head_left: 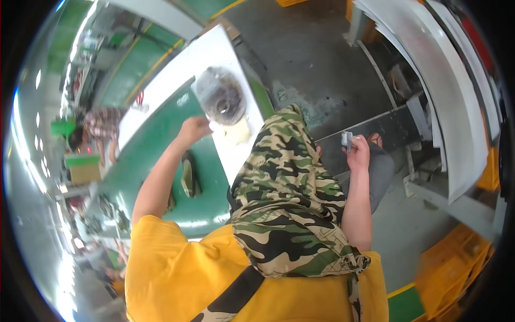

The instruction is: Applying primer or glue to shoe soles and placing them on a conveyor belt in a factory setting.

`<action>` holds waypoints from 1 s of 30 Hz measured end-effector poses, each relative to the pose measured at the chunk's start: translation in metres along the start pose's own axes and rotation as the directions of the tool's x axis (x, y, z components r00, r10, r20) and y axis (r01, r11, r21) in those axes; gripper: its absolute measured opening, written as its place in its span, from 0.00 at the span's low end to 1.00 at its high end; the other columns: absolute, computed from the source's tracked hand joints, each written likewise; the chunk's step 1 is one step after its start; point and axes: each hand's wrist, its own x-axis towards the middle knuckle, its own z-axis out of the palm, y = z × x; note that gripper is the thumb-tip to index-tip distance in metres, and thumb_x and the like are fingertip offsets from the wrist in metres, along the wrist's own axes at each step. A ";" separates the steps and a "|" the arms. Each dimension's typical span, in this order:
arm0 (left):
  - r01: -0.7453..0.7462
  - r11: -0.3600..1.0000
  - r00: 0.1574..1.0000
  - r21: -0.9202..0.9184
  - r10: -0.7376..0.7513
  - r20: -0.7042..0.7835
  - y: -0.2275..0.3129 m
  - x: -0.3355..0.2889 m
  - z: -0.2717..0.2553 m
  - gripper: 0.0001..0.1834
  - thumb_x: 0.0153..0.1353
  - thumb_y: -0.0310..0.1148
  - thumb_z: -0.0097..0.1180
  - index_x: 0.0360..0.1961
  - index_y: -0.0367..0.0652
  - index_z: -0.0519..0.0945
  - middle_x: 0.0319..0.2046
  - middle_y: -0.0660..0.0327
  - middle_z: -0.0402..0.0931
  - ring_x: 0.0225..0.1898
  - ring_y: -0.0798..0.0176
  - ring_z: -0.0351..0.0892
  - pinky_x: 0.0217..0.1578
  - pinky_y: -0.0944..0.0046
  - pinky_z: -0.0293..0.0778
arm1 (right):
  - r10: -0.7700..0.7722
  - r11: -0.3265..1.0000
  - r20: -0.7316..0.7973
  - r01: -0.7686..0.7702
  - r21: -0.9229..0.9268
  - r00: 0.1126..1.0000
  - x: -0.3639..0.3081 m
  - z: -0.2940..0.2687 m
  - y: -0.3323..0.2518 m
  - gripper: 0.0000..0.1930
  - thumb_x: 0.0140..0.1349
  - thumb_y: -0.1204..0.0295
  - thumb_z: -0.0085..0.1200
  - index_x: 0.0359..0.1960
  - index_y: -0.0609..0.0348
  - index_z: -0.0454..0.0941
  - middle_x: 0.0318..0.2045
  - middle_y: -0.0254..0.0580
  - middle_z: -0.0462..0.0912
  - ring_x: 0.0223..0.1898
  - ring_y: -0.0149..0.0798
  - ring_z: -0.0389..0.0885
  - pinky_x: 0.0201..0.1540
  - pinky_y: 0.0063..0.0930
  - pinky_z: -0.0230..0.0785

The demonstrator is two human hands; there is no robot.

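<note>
My right hand [358,154] is closed on a small grey metal part [347,140], held up over the dark floor on the right. My left hand [195,131] reaches out at the left edge of a white tabletop [226,155], its fingers loosely bent and apart, with nothing visible in them. Just beyond it on the tabletop lies a clear plastic bag [220,96] with dark, round contents that I cannot make out. A crumpled pale yellow cloth or glove [236,132] lies against the bag's near side, close to my left fingertips.
A camouflage apron [289,214] covers my lap. Dark shoes [189,174] stand on the green surface at left. Another person [102,129] bends over work at far left. Large pale sheets [434,80] on a rack stand at right, with orange crates [453,268] below.
</note>
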 end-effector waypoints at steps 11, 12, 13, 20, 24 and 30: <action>0.600 0.763 0.740 -0.242 -0.644 -0.194 -0.262 -0.140 0.165 0.48 0.34 0.50 0.75 0.56 0.33 0.73 0.49 0.46 0.79 0.53 0.50 0.78 0.55 0.57 0.72 | 0.070 0.997 -0.066 -0.071 -0.007 0.995 -0.008 0.006 0.000 0.04 0.55 0.71 0.53 0.33 0.52 0.73 0.32 0.40 0.81 0.31 0.42 0.77 0.34 0.39 0.69; 0.601 0.751 0.740 -0.275 -0.652 -0.163 -0.261 -0.131 0.170 0.47 0.34 0.49 0.75 0.55 0.33 0.74 0.48 0.46 0.79 0.52 0.50 0.79 0.54 0.57 0.73 | 0.078 0.997 -0.066 -0.079 -0.016 0.995 -0.011 0.009 -0.001 0.04 0.55 0.71 0.53 0.33 0.52 0.74 0.32 0.40 0.81 0.31 0.43 0.77 0.34 0.39 0.69; 0.595 0.743 0.746 -0.306 -0.653 -0.133 -0.257 -0.118 0.171 0.46 0.34 0.49 0.76 0.54 0.33 0.75 0.47 0.46 0.80 0.52 0.50 0.79 0.53 0.57 0.73 | 0.078 0.997 -0.070 -0.080 -0.022 0.994 -0.015 0.016 -0.004 0.05 0.55 0.71 0.54 0.33 0.53 0.74 0.32 0.40 0.81 0.31 0.43 0.77 0.34 0.39 0.69; 0.620 0.784 0.777 -0.018 -0.611 0.147 -0.253 -0.060 0.148 0.35 0.38 0.47 0.75 0.44 0.33 0.81 0.44 0.47 0.81 0.46 0.50 0.82 0.45 0.55 0.79 | 0.018 0.998 -0.086 -0.023 -0.060 0.996 -0.035 0.047 -0.014 0.03 0.56 0.71 0.53 0.30 0.54 0.75 0.31 0.41 0.81 0.30 0.43 0.77 0.33 0.38 0.69; 0.629 0.775 0.760 -0.069 -0.593 0.267 -0.245 -0.054 0.132 0.32 0.40 0.42 0.75 0.43 0.32 0.81 0.44 0.48 0.82 0.46 0.50 0.83 0.42 0.53 0.80 | 0.034 0.994 -0.155 -0.050 -0.097 0.987 -0.028 0.063 -0.012 0.03 0.57 0.72 0.53 0.32 0.53 0.72 0.32 0.41 0.80 0.30 0.44 0.77 0.29 0.37 0.69; 0.484 0.345 0.859 -0.804 -0.360 0.363 -0.268 -0.079 0.129 0.30 0.45 0.32 0.71 0.49 0.29 0.76 0.42 0.50 0.80 0.45 0.52 0.82 0.45 0.51 0.79 | -0.006 0.979 -0.090 -0.012 -0.205 0.996 -0.029 0.114 -0.014 0.03 0.58 0.74 0.52 0.27 0.52 0.71 0.28 0.37 0.79 0.28 0.38 0.77 0.27 0.34 0.68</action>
